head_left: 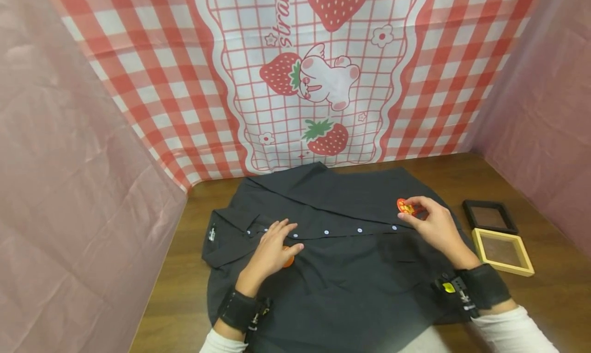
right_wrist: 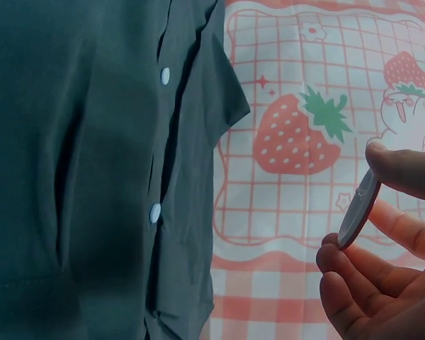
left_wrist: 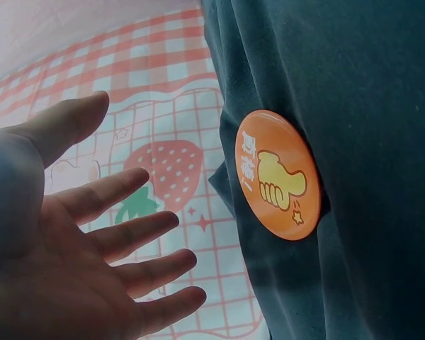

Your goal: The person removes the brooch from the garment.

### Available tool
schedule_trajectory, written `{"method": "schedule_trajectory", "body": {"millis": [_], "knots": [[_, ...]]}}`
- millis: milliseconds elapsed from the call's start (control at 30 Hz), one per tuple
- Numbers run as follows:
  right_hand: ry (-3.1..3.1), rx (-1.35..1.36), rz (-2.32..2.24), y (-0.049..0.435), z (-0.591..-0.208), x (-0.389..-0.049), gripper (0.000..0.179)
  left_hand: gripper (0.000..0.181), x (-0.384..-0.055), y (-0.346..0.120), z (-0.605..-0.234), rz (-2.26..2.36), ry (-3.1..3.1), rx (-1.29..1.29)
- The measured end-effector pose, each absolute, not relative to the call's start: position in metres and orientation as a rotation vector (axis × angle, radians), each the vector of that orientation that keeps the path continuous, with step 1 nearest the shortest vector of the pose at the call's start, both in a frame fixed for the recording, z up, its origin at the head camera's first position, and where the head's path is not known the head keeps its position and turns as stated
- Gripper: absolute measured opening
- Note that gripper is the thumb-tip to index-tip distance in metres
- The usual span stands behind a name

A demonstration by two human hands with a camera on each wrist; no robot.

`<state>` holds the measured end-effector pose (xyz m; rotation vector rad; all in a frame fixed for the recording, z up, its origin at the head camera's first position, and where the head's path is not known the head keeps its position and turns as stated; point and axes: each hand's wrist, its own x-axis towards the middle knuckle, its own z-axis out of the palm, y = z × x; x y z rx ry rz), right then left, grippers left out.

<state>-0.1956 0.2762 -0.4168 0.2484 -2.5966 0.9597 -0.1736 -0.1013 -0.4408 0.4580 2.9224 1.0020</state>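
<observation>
Evidently pinching red badge [head_left: 403, 206] by rim in right hand [head_left: 438, 230], likely sparing its face, above far right of dark shirt [head_left: 351, 276], spread flat probably for support. Holding left hand [head_left: 269, 251] spread-fingered, grasping nothing, by orange badge [left_wrist: 278, 177], on shirt's near left.

Passage: above the dark shirt [head_left: 351, 276], between left hand [head_left: 273, 246] and right hand [head_left: 435, 223] with red badge [head_left: 404, 207]. Low obstacle on the shirt: orange badge [left_wrist: 258, 198]. Behind the shirt, checked cloth [head_left: 429, 112] blocks; right of it, black frame [head_left: 470, 214] and yellow frame [head_left: 480, 249].
</observation>
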Motion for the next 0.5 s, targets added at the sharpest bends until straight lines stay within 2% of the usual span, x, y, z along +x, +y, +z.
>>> {"method": "schedule_trajectory", "body": {"millis": [500], "knots": [[-2.591,0.160,0.929,0.294,-0.425,-0.194,0.034,0.061,-0.174,-0.105,-0.441,0.944,2.906,0.453]]}}
